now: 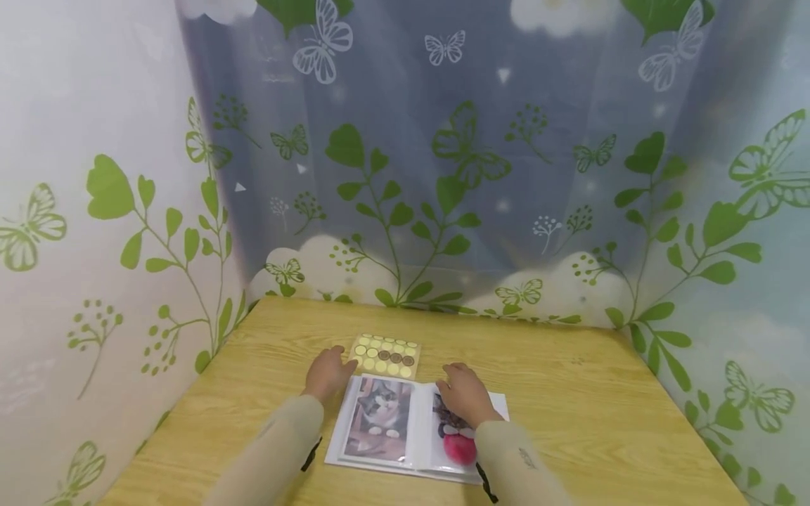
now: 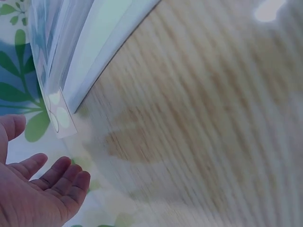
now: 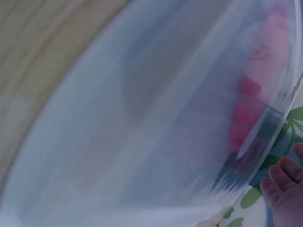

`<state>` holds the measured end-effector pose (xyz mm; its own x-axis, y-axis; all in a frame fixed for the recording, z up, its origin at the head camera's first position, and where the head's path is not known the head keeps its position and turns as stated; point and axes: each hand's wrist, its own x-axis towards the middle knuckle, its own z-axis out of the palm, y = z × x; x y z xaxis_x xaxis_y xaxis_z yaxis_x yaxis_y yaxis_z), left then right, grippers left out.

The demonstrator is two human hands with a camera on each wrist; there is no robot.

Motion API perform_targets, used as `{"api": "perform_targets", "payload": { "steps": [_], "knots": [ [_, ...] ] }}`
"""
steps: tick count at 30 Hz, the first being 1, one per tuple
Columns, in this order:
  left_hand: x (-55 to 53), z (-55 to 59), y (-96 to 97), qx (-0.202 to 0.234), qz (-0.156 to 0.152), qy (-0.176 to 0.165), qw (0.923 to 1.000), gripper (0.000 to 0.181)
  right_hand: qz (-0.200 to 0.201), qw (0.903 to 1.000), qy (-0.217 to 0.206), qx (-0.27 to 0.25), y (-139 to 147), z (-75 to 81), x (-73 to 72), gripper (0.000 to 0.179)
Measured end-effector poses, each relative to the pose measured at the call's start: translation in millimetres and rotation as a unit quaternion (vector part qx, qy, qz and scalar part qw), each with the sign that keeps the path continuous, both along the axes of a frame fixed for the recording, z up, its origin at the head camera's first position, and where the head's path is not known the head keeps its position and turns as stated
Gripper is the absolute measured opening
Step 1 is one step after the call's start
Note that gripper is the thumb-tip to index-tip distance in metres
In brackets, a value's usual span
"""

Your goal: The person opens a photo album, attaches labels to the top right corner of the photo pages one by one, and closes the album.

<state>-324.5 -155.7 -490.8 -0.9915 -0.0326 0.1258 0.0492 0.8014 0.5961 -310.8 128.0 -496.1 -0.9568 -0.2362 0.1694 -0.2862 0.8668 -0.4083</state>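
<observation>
A photo album (image 1: 420,429) lies spread on the table, with a cat photo (image 1: 382,422) in its left page. On the right page, a picture with a bright pink round patch (image 1: 460,450) shows partly behind my right hand (image 1: 467,395), which is over that page with fingers loosely bent. My left hand (image 1: 328,372) is beside the album's upper left corner, its fingertips at the left edge of a sheet of round yellow stickers (image 1: 373,367). Three brown circles stand out on the sheet. In the left wrist view the left hand's fingers (image 2: 66,182) are relaxed, with nothing between them.
The wood-grain table (image 1: 569,422) extends to both sides of the album. A curtain (image 1: 405,176) printed with leaves and butterflies hangs behind the table's far edge, and similar cloth (image 1: 126,211) runs along the left and right sides.
</observation>
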Motion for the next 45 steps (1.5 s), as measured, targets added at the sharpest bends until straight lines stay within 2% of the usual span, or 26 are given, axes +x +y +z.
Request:
{"api": "perform_targets", "payload": {
  "steps": [6,13,20,26,33,39,45],
  "knots": [
    [-11.4,0.1,0.9,0.006,0.015,-0.014,0.9998,0.054,0.013,0.9998,-0.009,-0.014,-19,-1.4,-7.5,0.043],
    [-14.7,-0.7,7.5,0.003,0.011,-0.029,0.9995,0.056,0.013,0.9989,-0.035,-0.028,-35,-10.5,-11.5,0.045],
    [-18.5,-4.3,10.9,-0.026,0.015,-0.03,0.9991,0.053,0.017,0.9997,-0.013,0.012,-42,-17.2,-13.2,0.042],
    [-20.7,-7.2,8.3,-0.038,0.027,-0.048,0.9978,0.052,0.009,0.999,-0.036,0.024,-45,-22.0,-13.6,0.046],
    [-17.2,-7.2,11.5,-0.066,0.007,-0.051,0.9965,0.046,-0.001,0.9976,-0.059,0.037,-47,-23.6,-13.6,0.05],
    [-17.6,-6.1,17.6,-0.037,0.013,-0.039,0.9985,0.046,-0.01,0.9975,-0.067,0.02,-45,-17.7,-11.4,0.051],
    [-19.8,-3.5,22.7,-0.008,0.04,-0.024,0.9989,0.044,-0.011,0.999,-0.043,0.004,-42,-14.4,-13.1,0.046]
  ]
}}
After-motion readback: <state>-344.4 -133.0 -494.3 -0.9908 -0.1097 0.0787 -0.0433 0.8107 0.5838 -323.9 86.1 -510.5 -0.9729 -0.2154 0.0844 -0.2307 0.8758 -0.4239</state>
